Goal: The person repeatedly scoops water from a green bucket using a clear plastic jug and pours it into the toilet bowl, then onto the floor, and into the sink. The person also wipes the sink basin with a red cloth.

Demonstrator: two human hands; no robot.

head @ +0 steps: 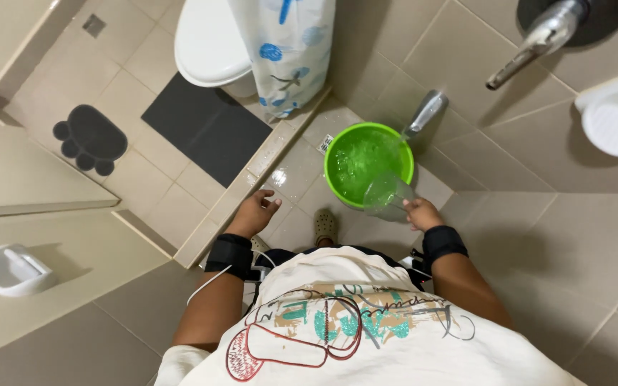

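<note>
Standing on wet floor tiles [291,171], a green bucket [368,164] of water is recorded below a wall tap [425,114]. A clear jug [388,196] at its 6 o'clock rim is gripped by the right hand [420,213]. Left hand [255,212] hangs loosely curled, empty.

glossy green plastic bucket [368,163], clear plastic jug [388,196], polished metal tap [425,113], smooth wet beige floor tiles [298,171], matt dark rubber mat [207,126]
</note>
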